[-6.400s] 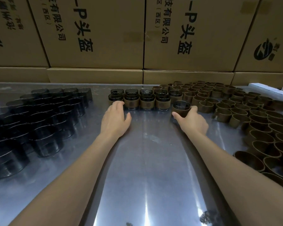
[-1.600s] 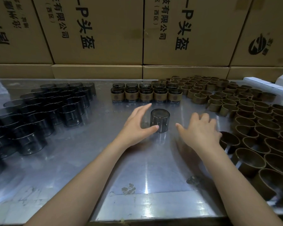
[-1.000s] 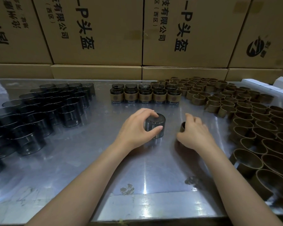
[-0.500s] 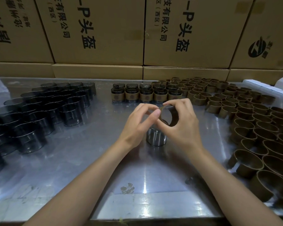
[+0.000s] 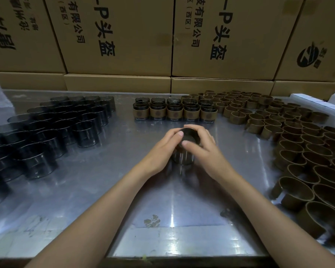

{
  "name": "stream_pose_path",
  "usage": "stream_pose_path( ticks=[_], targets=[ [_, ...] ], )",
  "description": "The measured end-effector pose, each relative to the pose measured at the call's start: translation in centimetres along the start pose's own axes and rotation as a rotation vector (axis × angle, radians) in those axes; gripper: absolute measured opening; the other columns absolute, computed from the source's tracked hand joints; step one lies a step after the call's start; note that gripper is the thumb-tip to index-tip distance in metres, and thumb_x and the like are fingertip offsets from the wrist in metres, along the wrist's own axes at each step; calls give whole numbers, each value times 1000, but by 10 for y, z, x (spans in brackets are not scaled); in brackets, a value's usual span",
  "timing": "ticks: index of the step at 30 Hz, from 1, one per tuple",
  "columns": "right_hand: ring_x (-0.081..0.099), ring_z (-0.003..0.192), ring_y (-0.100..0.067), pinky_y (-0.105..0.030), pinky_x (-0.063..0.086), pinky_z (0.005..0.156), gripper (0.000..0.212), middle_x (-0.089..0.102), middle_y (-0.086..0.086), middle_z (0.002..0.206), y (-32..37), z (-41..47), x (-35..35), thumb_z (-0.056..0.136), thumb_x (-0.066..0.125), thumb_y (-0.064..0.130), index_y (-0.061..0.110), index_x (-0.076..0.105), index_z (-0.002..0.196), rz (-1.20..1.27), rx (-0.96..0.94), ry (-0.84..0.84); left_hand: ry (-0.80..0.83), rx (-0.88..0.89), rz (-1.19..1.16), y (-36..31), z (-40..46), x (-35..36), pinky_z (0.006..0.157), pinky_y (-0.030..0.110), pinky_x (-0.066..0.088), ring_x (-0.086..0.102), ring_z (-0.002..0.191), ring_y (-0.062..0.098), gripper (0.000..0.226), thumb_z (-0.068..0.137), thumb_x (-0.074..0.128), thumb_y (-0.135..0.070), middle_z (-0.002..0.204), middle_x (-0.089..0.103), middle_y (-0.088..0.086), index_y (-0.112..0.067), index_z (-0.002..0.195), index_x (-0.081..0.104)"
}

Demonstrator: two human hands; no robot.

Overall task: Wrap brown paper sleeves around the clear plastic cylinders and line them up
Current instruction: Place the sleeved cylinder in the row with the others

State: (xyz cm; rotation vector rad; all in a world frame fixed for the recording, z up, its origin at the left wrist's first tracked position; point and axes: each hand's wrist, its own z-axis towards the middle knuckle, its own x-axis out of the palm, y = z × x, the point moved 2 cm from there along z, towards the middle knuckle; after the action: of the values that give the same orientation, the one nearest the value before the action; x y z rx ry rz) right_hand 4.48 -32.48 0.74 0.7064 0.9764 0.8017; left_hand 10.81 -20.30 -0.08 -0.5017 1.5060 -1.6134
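Cylinder [image 5: 182, 158] upright between left hand [image 5: 161, 149], right hand [image 5: 204, 149].

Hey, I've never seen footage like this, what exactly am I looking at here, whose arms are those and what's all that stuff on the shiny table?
There is no machine here. The picture comes from a camera worn on a person's head, looking down at their own two bare arms. The left hand and right hand together hold a brown paper sleeve over one clear plastic cylinder standing on the metal table. On the left stand bare cylinders; on the right, empty sleeves. At the back, a row of finished wrapped cylinders is lined up before stacked cardboard boxes.
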Motion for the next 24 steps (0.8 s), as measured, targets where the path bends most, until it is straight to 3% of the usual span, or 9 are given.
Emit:
stream_pose_path(
  ticks=[2,6,9,12,16,20,24],
  targets=[
    [41,129,-16,-34,33,109,27,52,2,129,-7,4,1,96,43,32,38,48,122,143,114,48,10,-21,17,4,-1,-2,113,41,32,50,122,2,35,97,30,-58,127,58,-13,-43,122,51],
    [48,118,2,-16,35,97,24,52,21,121,-14,2,3,104,27,38,41,43,122,247,203,108,61,9,60,2,-3,-3,116,33,28,43,129,-3,67,87,25,-70,137,51,-15,-32,138,46],
    [44,127,-7,-28,32,109,32,50,11,131,-16,3,2,102,27,42,33,39,131,258,205,97,113,3,119,-2,-4,-5,111,24,29,43,126,-7,71,82,27,-75,135,51,-20,-33,137,45],
    [42,129,-7,-29,30,110,45,47,10,135,-17,3,3,101,27,47,28,36,140,241,235,116,108,-59,200,-2,-4,-6,107,23,27,41,130,2,75,77,27,-76,138,47,-16,-34,137,40],
    [39,131,-7,-34,28,114,63,43,12,138,-16,2,4,93,25,61,26,30,145,167,249,136,91,-107,265,3,-2,-7,120,36,14,23,144,10,95,75,16,-83,156,28,-6,-25,151,26],
    [37,126,-1,-26,29,105,74,40,26,125,-12,-1,4,81,27,70,31,24,144,163,208,193,85,-92,275,7,-1,-2,120,44,15,21,144,12,92,78,8,-82,155,28,-8,-28,150,24],
    [41,131,-5,-31,33,111,75,41,13,141,-8,-1,6,80,37,64,27,27,144,276,177,206,43,-65,180,5,-2,0,119,43,19,24,141,8,81,80,9,-75,151,29,-9,-31,146,25]
  ],
)
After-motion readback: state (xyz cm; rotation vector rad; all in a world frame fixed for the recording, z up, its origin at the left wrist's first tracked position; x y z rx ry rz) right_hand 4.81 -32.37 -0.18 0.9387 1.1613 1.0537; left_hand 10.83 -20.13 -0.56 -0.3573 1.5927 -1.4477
